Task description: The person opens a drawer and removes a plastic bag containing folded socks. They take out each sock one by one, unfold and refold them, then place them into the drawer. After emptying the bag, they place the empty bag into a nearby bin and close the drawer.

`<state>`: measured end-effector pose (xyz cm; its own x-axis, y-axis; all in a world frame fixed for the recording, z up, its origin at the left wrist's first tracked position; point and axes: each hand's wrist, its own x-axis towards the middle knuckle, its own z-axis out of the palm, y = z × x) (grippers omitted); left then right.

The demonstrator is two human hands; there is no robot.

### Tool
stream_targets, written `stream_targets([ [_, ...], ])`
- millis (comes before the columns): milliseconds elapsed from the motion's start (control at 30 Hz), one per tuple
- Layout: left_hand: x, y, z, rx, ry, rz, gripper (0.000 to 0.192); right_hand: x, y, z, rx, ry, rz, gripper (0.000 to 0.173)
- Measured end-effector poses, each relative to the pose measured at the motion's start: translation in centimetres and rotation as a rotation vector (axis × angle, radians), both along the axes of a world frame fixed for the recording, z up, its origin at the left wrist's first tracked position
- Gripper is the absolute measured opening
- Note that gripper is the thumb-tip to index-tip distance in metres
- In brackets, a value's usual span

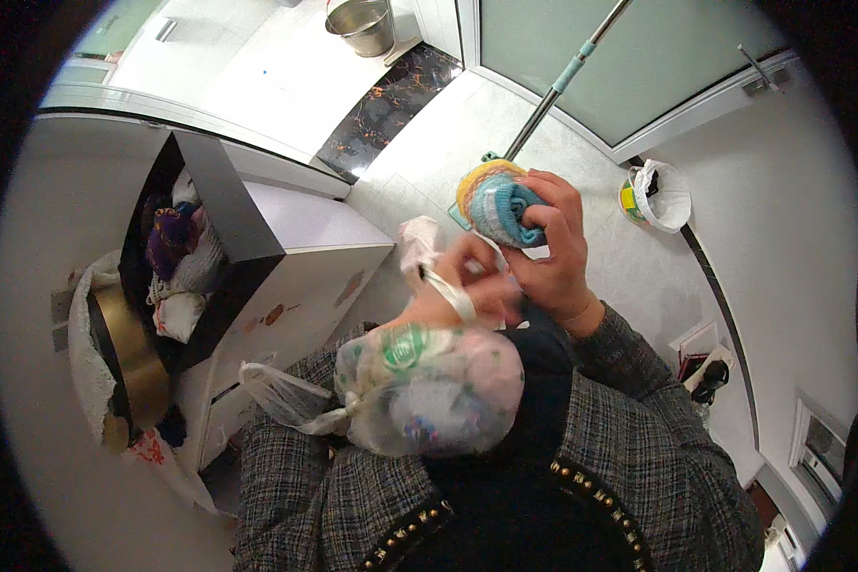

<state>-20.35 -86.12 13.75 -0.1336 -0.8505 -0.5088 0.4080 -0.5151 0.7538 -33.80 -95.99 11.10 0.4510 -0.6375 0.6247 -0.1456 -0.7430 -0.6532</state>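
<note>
A rolled knitted item (504, 204), striped yellow, blue and white, is held in my right hand (561, 250), its fingers curled into the roll. Just left of it and lower is my left hand (465, 282), blurred, with a white strap or bag handle (452, 297) looped around it; whether its fingers grip anything I cannot tell. A pale pinkish bundle (420, 243) lies beside the left hand. Near my chest is a knotted translucent plastic bag (432, 390) with a green print and pale cloth-like contents.
To the left, an open black box (236, 207) of knitted items stands on a white cabinet (300, 286). A flat mop (543, 107) stands ahead, near a glass door (615, 79). A lined bin (661, 196) is at the right wall. A metal bucket (365, 28) stands farther off.
</note>
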Motion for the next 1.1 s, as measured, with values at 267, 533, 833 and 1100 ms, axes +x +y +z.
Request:
stream_targets([
  [267,-1.1,-1.0,-1.5,-0.134,-0.143,0.496,0.064,-0.9,2.6,1.0,0.094,-0.005,0.193,0.026],
  [533,-1.4,-1.6,-4.5,-0.285,-0.244,0.538,0.068,-0.1,2.5,1.6,0.130,0.175,-0.011,0.029],
  [833,0.6,-2.1,-3.2,0.070,-0.043,0.477,0.046,-1.4,0.1,0.9,1.720,-0.639,0.336,0.011],
  [1100,-0.1,-0.3,-3.4,-0.014,0.138,0.488,0.039,-0.2,-2.8,-2.0,1.604,-0.663,0.117,0.011],
])
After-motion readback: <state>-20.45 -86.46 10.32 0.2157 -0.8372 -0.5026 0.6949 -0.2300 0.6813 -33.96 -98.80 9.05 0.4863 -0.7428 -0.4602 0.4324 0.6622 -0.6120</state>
